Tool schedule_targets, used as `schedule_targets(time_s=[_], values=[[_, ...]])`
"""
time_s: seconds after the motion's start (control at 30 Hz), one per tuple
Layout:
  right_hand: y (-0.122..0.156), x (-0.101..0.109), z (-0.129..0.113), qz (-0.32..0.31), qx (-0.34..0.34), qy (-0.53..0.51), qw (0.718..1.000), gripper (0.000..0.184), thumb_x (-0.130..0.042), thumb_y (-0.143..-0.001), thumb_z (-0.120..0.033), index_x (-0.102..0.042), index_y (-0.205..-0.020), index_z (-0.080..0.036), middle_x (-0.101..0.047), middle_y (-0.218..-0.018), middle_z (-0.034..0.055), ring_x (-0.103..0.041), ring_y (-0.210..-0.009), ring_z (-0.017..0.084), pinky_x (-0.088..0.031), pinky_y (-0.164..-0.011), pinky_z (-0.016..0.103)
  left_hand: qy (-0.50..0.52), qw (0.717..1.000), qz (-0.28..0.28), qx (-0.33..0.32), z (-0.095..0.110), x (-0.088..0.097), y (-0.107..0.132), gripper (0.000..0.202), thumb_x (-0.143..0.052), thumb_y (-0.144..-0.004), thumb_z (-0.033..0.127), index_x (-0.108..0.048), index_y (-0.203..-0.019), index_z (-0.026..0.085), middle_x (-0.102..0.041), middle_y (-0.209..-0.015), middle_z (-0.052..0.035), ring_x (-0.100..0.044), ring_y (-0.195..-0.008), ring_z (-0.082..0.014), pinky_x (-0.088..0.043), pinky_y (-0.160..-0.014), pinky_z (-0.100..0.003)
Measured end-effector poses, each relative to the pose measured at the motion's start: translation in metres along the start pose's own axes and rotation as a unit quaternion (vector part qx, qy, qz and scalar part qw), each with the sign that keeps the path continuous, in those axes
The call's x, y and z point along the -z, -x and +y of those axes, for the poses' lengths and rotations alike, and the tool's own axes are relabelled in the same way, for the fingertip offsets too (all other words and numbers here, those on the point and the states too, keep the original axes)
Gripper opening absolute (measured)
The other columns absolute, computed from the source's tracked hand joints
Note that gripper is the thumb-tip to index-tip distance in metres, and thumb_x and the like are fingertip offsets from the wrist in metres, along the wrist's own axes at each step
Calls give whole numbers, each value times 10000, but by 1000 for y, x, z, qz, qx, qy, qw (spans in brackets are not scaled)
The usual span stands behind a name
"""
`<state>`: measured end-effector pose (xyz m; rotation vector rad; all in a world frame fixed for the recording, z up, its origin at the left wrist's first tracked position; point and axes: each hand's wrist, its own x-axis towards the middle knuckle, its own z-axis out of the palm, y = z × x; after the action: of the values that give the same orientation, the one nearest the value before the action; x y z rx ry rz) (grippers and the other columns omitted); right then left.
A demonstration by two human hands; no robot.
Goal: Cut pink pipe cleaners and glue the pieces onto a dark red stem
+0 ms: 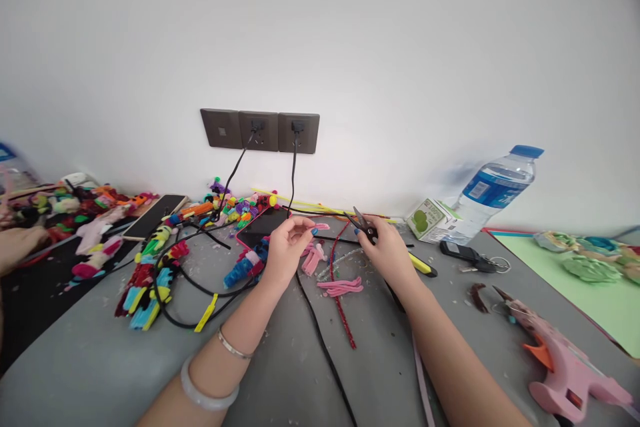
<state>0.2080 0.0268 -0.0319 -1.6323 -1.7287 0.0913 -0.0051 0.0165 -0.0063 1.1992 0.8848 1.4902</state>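
Between thumb and fingers, my left hand [290, 245] pinches a short pink pipe-cleaner piece [321, 227] that points right. My right hand [387, 250] grips black-handled scissors [369, 230]; their blades are parted and point up and left, apart from the pink piece. On the table below lie a bundle of pink pipe-cleaner lengths [341, 287] and a small pink figure [313, 258]. A long red tinsel stem [344, 320] runs past them toward me. A blue fuzzy figure [244, 269] rests beside my left wrist.
Colourful fuzzy figures [153, 273] and a black cable [320, 333] lie on the left and middle. A phone [156, 217] is behind. To the right are a yellow cutter [423, 265], juice carton [431, 219], water bottle [493, 193], keys [483, 262] and pink glue gun [570, 360]. Another person's hand [23, 247] is far left.
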Motion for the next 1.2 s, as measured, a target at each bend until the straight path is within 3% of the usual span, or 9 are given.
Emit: schedule_targets(time_s=[0.07,0.27,0.63,0.97,1.2], values=[[1,-5,5,-9,15,9,1000,358,-530,-824,-266,-642,-1141,-144,-694,-1069,146,-570,-974,317,-441,-863,449,-25,1000,-10,-9,-1,0,0,81,-724,-714,186,-692,-785,165,-683,-817,-42,-634,-758,-155,-496,-709,-250],[4,-11,3,-44,34,-24,998,250,-498,-812,-196,-734,-893,-199,-655,-990,109,-560,-920,278,-425,-872,436,-124,988,-66,-65,-6,2,1,63,-631,-780,166,-678,-821,167,-680,-847,-44,-639,-781,-150,-505,-728,-248],[-2,0,-13,18,27,-221,975,214,-497,-850,-275,-683,-928,-203,-686,-960,78,-611,-881,230,-458,-845,389,-182,972,-95,-111,-18,6,-1,92,-603,-793,131,-681,-824,170,-690,-865,-58,-658,-811,-165,-526,-758,-269],[-1,1,-20,-43,22,-331,943,229,-533,-882,-389,-666,-908,-205,-718,-973,83,-656,-894,228,-491,-807,357,-202,968,-94,-114,-19,4,0,95,-591,-812,131,-672,-835,176,-685,-877,-51,-656,-808,-168,-521,-743,-267],[0,4,-25,-76,27,-343,936,219,-560,-875,-399,-650,-905,-202,-692,-928,70,-639,-859,215,-495,-779,336,-235,960,-93,-123,-21,7,-1,114,-568,-829,128,-665,-855,181,-690,-889,-52,-653,-823,-172,-516,-761,-278]])
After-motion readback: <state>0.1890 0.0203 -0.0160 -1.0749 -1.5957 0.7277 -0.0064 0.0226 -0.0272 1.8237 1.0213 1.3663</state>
